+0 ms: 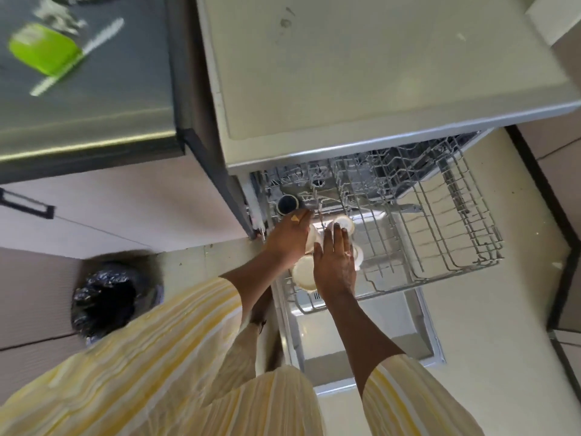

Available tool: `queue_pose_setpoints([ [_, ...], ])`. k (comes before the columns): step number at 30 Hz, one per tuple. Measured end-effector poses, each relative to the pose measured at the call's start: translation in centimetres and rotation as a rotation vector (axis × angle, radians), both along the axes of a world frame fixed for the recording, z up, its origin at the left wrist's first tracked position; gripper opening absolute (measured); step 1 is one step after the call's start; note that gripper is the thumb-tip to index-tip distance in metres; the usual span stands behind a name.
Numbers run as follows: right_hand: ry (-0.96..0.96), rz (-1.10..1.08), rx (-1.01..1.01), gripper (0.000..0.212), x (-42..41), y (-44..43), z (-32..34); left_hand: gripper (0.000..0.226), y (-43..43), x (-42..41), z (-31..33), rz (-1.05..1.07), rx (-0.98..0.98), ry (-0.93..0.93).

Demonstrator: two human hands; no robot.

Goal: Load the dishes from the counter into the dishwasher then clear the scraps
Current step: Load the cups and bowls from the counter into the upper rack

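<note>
Over the left end of the pulled-out dishwasher rack [456, 247], both of your hands are busy with pale crockery. Your left hand [289, 240] curls round a white cup [314, 239], apparently seating it. Your right hand [334, 265] lies flat, fingers straight, on a white bowl [304, 273] and holds nothing. A dark mug [287, 204] stands at the back of that end, while the right of the rack looks unfilled. Loading seems partly done: well left of the rack, the bench [110, 99] carries a green plastic piece [42, 47] and a pale utensil [78, 55], both blurred. Scraps look uncleared, and the bin [103, 297] waits left of the rack.
</note>
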State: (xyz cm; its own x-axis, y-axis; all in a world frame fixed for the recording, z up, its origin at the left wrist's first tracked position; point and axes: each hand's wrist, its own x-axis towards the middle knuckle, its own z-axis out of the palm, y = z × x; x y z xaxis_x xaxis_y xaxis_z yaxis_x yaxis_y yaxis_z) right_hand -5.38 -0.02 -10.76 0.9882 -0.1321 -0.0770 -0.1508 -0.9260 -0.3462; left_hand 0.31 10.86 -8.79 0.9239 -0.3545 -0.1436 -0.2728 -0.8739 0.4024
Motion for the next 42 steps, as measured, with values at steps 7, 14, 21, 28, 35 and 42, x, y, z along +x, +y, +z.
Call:
queue_pose_setpoints([
  [7, -0.074, 0.465, -0.112, 0.045, -0.5, 7.5, 4.4, 0.044, 8.7, -4.6, 5.1, 0.239, -0.146, -0.163],
  [14, -0.214, 0.788, -0.13, 0.05, 0.3, 19.0, 9.8, 0.047, 20.1, -8.1, 9.3, 0.569, -0.041, -0.29],
  [21, -0.359, 0.965, -0.074, 0.05, 3.1, 30.6, 13.6, 0.051, 32.5, -8.4, 12.5, 0.801, 0.01, -0.296],
  [28, -0.442, 1.056, -0.122, 0.051, 8.2, 42.7, 16.6, 0.05, 45.6, -5.5, 15.5, 0.9, 0.067, -0.341],
  [35, -0.541, 0.997, -0.072, 0.049, 12.6, 52.7, 20.8, 0.052, 56.3, -2.8, 18.2, 0.97, 0.137, -0.376],
  [42, -0.593, 0.927, -0.056, 0.048, 18.8, 58.4, 23.6, 0.054, 62.9, 0.9, 19.3, 0.979, 0.154, -0.384],
])
